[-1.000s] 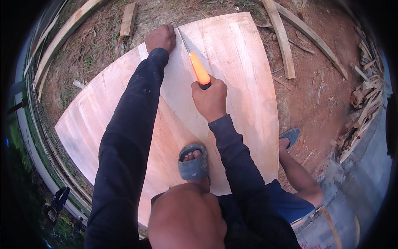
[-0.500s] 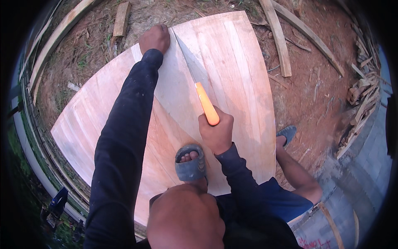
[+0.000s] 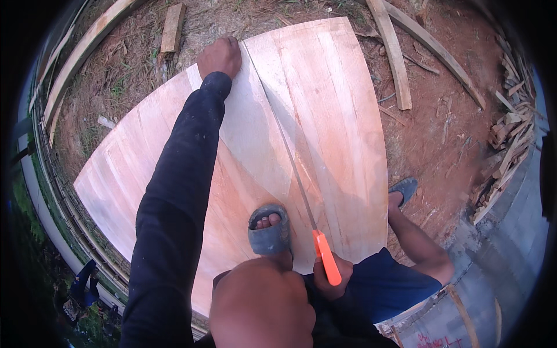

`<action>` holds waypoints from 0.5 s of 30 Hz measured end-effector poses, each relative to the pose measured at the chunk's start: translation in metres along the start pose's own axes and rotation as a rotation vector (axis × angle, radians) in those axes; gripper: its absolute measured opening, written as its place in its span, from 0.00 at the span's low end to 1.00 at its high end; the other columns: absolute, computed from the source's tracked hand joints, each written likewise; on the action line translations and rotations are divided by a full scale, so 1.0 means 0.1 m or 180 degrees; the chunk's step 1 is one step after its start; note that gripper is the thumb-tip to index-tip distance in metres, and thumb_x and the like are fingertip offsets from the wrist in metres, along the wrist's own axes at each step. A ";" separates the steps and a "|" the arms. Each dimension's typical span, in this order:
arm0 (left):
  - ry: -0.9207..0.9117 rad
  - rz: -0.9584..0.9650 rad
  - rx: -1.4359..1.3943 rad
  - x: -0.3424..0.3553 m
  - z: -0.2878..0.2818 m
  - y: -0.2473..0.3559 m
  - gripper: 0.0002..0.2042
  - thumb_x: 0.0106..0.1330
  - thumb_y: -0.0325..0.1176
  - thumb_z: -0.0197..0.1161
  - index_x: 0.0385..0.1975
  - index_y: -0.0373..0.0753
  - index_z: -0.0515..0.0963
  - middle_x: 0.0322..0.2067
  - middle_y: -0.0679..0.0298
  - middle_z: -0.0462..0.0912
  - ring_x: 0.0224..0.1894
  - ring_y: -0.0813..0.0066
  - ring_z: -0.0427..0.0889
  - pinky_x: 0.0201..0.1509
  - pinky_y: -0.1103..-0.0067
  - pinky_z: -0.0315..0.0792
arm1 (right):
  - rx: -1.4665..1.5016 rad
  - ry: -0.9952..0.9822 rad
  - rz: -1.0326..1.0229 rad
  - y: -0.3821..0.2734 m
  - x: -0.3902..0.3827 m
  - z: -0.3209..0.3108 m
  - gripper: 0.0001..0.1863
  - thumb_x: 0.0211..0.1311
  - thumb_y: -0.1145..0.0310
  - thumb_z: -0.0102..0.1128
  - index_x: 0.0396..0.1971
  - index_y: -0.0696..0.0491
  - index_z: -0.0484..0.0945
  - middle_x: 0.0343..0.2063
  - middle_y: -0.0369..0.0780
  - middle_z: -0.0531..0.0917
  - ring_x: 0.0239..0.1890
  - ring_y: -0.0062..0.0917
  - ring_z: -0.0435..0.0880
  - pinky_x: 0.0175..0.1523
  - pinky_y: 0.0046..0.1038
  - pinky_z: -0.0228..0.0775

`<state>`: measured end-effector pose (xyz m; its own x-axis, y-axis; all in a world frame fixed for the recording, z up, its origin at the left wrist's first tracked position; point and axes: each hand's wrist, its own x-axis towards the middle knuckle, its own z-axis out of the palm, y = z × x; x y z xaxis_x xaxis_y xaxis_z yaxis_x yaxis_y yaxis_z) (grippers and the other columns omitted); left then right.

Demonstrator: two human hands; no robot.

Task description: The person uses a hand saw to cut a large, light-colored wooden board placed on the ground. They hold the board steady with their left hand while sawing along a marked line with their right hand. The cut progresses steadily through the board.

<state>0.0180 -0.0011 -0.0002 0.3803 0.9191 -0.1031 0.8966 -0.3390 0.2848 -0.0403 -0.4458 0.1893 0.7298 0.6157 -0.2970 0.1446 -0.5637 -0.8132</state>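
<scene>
A large sheet of plywood (image 3: 348,145) lies beneath me, reddish and pale-streaked. At its far edge my left hand (image 3: 220,58) is closed over the rim, its fingertips hidden under or behind the edge. My right hand (image 3: 336,276) grips the orange handle of a handsaw (image 3: 326,258) close to my body. The long thin blade runs from the handle up to the far edge, just right of my left hand, and casts a shadow on the sheet. My sandalled foot (image 3: 270,229) stands on the plywood, left of the saw.
Timber lengths (image 3: 390,55) and a short wood block (image 3: 173,28) lie on the dirt beyond the sheet. Wood scraps (image 3: 505,145) are piled at the right beside grey concrete (image 3: 499,261). My other sandalled foot (image 3: 404,191) is on the ground right of the plywood.
My right hand has drawn the saw back toward my body, so much more of the blade shows. My left hand and feet stay in place.
</scene>
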 end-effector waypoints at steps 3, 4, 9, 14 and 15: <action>0.0104 -0.0001 -0.0010 0.00 0.03 -0.04 0.24 0.73 0.48 0.44 0.35 0.35 0.84 0.37 0.41 0.84 0.42 0.39 0.83 0.52 0.56 0.74 | -0.0042 -0.0214 0.0264 -0.15 0.04 -0.10 0.14 0.53 0.82 0.58 0.41 0.65 0.82 0.20 0.44 0.80 0.20 0.22 0.81 0.29 0.24 0.73; 0.0068 0.0013 -0.0033 0.01 0.04 -0.04 0.24 0.73 0.48 0.44 0.35 0.36 0.84 0.37 0.41 0.84 0.43 0.39 0.83 0.53 0.56 0.74 | -0.0039 -0.0325 0.0408 -0.16 0.19 -0.08 0.16 0.53 0.82 0.59 0.44 0.65 0.82 0.22 0.45 0.83 0.23 0.22 0.84 0.31 0.24 0.75; 0.0247 0.0089 0.0014 0.04 0.07 -0.04 0.23 0.72 0.46 0.45 0.34 0.37 0.85 0.34 0.44 0.85 0.40 0.43 0.85 0.51 0.58 0.75 | 0.0483 -0.0011 0.0037 -0.28 1.98 1.10 0.07 0.54 0.77 0.58 0.21 0.64 0.73 0.12 0.42 0.70 0.18 0.15 0.67 0.26 0.29 0.64; 0.0068 -0.0001 -0.0001 0.01 0.00 0.03 0.22 0.72 0.46 0.45 0.37 0.38 0.85 0.36 0.43 0.85 0.42 0.43 0.84 0.53 0.59 0.74 | 0.0440 0.0066 -0.0120 -0.22 1.93 1.15 0.06 0.54 0.77 0.58 0.25 0.66 0.76 0.13 0.46 0.71 0.18 0.20 0.71 0.28 0.31 0.67; 0.0057 -0.0089 0.0025 0.01 -0.04 -0.06 0.22 0.72 0.46 0.45 0.37 0.38 0.85 0.36 0.43 0.85 0.42 0.43 0.84 0.53 0.59 0.74 | 0.0584 -0.0010 0.0041 -0.21 1.64 1.03 0.05 0.54 0.78 0.59 0.28 0.66 0.77 0.14 0.45 0.74 0.19 0.18 0.73 0.28 0.29 0.68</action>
<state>0.0120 0.0025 0.0020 0.3509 0.9317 -0.0939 0.9087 -0.3145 0.2746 0.0072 -0.2763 0.1058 0.7287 0.6110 -0.3094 0.0108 -0.4619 -0.8868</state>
